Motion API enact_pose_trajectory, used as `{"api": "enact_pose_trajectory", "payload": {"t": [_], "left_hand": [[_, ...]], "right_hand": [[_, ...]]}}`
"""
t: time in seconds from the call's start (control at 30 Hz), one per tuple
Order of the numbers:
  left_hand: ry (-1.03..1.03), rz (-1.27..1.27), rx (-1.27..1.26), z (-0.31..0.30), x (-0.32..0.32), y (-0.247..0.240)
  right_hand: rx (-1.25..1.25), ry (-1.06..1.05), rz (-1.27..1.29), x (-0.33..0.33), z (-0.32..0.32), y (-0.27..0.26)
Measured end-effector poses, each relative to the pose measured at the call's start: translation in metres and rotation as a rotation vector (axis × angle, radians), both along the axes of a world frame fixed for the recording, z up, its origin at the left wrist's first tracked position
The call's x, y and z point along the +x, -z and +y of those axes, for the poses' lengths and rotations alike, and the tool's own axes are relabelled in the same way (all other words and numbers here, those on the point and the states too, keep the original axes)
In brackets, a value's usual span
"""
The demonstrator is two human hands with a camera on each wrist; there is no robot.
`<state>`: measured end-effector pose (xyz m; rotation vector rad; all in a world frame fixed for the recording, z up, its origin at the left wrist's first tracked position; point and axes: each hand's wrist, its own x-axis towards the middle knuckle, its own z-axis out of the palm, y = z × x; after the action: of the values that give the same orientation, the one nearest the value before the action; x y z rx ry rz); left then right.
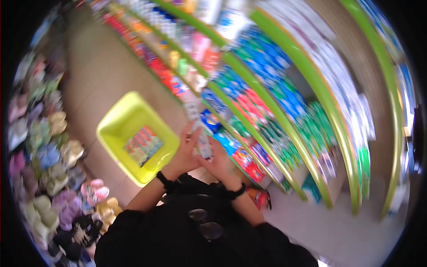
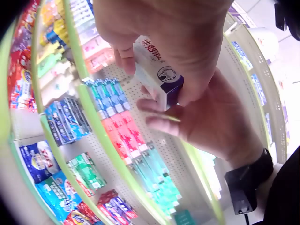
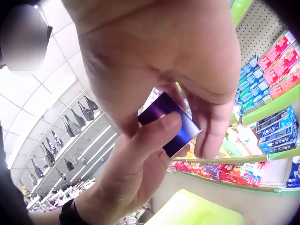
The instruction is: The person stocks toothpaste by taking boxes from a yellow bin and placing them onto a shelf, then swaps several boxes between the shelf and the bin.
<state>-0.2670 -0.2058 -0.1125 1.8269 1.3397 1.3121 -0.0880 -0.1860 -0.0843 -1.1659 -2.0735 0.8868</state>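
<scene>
I hold a long white toothpaste box (image 1: 199, 127) with a purple end in front of the shelves, and both hands grip it. My left hand (image 1: 186, 151) curls round its lower part from the left. My right hand (image 1: 219, 162) holds it from the right. In the left wrist view the left hand (image 2: 140, 47) pinches the box (image 2: 157, 70), with the right hand (image 2: 211, 124) just behind it. In the right wrist view the right hand (image 3: 187, 93) grips the box's purple end (image 3: 171, 124), and the left hand (image 3: 140, 159) presses its thumb on it from below.
A yellow basket (image 1: 120, 122) stands on the floor to my left with a colourful pack (image 1: 142, 145) inside. Green-edged shelves (image 1: 284, 115) full of toothpaste boxes run along my right. Racks of slippers (image 1: 44, 147) line the left side.
</scene>
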Motion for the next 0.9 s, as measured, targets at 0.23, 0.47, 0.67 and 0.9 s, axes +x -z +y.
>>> {"api": "enact_pose_trajectory", "payload": {"t": [0.23, 0.47, 0.67, 0.9], "left_hand": [[0.127, 0.354, 0.137, 0.013, 0.075, -0.044], [0.17, 0.464, 0.294, 0.019, 0.169, -0.066], [0.268, 0.403, 0.377, 0.025, 0.279, -0.096], [0.274, 0.271, 0.476, 0.028, 0.407, -0.132]], "right_hand": [[-0.183, 0.299, 0.063, 0.131, -0.002, -0.051], [-0.437, 0.188, 0.523, 0.28, -0.027, -0.072], [-0.299, 0.541, 0.624, 0.376, -0.053, -0.073], [0.035, 0.84, 0.895, 0.513, -0.073, -0.096]]}}
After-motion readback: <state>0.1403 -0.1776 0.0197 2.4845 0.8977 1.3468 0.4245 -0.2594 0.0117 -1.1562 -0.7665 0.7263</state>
